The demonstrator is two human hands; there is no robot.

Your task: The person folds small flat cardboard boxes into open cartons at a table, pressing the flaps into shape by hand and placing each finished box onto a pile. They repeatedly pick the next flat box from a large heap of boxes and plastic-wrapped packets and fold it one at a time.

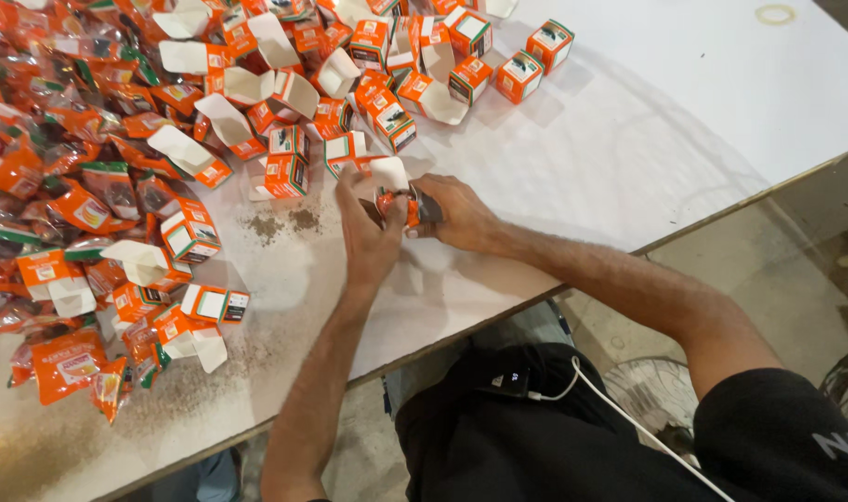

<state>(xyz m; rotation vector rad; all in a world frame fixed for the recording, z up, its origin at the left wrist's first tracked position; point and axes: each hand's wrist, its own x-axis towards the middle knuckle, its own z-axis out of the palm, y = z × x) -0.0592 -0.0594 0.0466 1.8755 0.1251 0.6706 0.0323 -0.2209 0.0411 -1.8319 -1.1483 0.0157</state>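
Left hand (368,237): rests on the white surface (628,121) near its front edge, fingers (348,186) curled together onto the near end of a small orange carton (398,206).

Right hand (453,214): just beside the left, fingers clamped on the other end of the same carton; a dark flap or side panel of the carton shows at the right thumb.

Small orange carton: held between both hands, low over the surface, lying roughly on its side; its open white flap (387,172) stands up behind the left fingers.

Pile of orange pouches (61,167): soft sealed packets, heaped at the far left of the surface, well apart from the hands.

Loose cartons (284,112): many small orange boxes with white insides, most with flaps open, scattered from the pile to the upper middle of the surface; the nearest lie just beyond the hands.

Closed cartons (535,60): a few shut boxes at the right edge of the scatter.

Brown powder (284,221): a small spill on the surface, left of the left hand; finer specks spread toward the front edge.

White cable (628,418): runs across the person's dark clothing below the surface edge.
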